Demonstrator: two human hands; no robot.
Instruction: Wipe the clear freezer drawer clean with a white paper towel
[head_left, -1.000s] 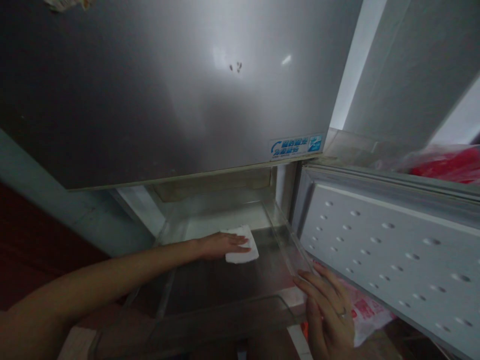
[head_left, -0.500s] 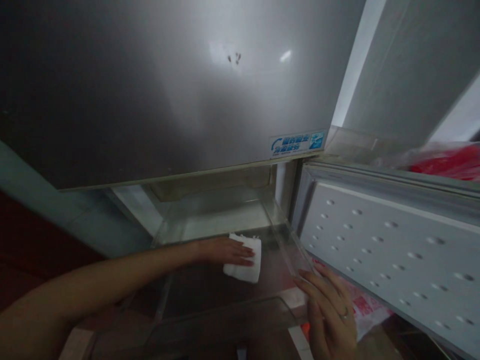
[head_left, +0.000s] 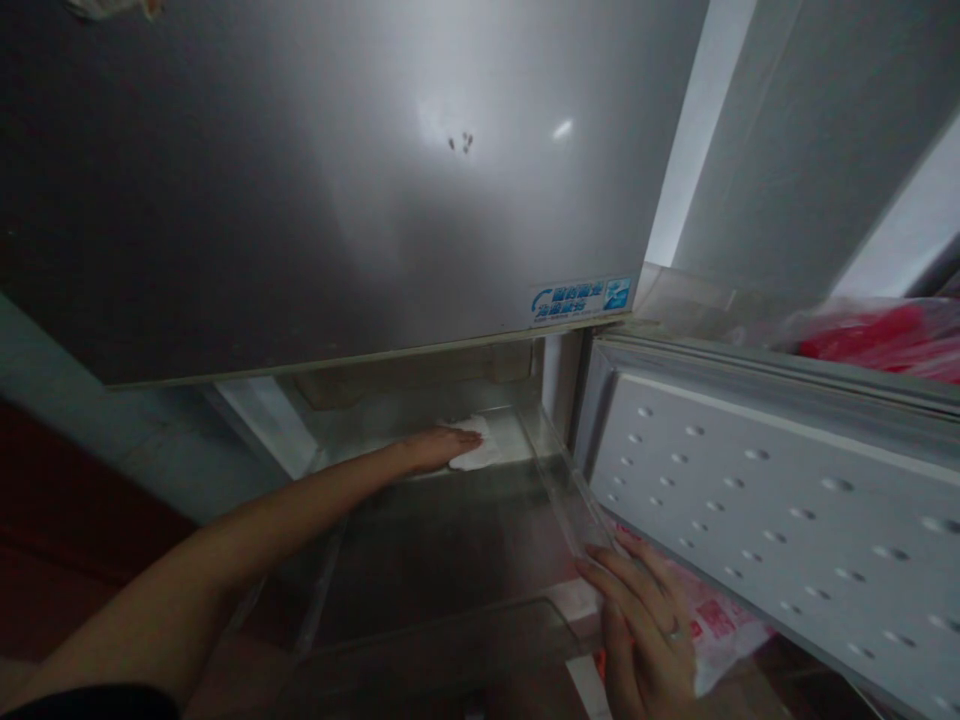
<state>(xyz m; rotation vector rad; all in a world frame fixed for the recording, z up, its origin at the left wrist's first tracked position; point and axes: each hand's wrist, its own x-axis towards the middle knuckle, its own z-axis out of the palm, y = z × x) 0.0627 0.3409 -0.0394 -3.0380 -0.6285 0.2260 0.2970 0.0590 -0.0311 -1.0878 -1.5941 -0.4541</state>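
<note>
My left hand reaches far into a clear plastic drawer, pressing a folded white cloth against the bottom near its back. The fingers lie along the cloth, and the thumb is hidden. At the drawer's right side, my right hand grips the rim, fingers over the edge and a ring on one finger. The drawer is pulled out from the lower part of a refrigerator and has see-through walls.
The grey upper refrigerator door overhangs the drawer. A lower door with a dimpled inner panel stands open at the right. A pink and white plastic bag lies below it; red plastic wrapping is above.
My left hand has slid the cloth from the middle of the drawer bottom toward its back. My right hand keeps its hold on the rim. The view has shifted slightly.
</note>
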